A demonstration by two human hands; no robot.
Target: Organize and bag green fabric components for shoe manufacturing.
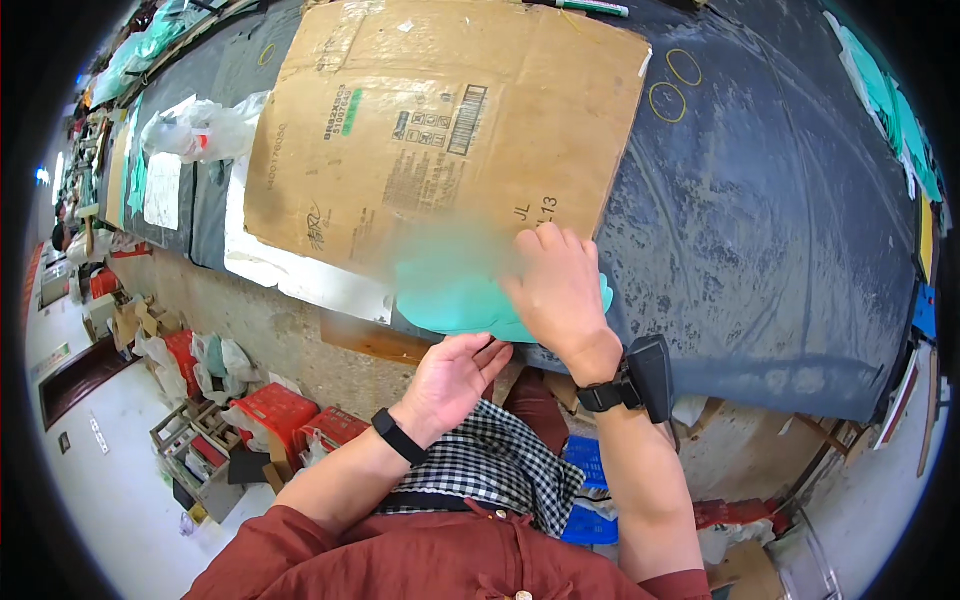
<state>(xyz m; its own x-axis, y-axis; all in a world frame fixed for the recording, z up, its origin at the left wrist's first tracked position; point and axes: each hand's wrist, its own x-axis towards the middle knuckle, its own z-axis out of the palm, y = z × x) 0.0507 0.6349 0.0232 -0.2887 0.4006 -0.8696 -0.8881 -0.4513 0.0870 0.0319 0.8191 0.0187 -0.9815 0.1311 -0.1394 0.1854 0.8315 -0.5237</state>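
Note:
A small pile of thin, soft teal sheets (465,305) lies at the near edge of the table, over the lower edge of a cardboard sheet. Their upper part is smeared by motion. My right hand (562,295) rests on the pile's right side, its fingers bent down onto the teal material; the fingertips are blurred and partly hidden. Just below the pile, my left hand (455,385) is palm up at the table edge. Its fingers are loosely curved and apart, with the tips close to the lowest teal edge and nothing seen in them.
The large flattened cardboard (400,60) covers the table's middle. Dark grey sheeting (750,220) spreads to the right, with yellow rubber bands (667,102) on it. A clear plastic bag (215,130) lies left. Red crates (278,408) and a blue crate (588,525) stand below.

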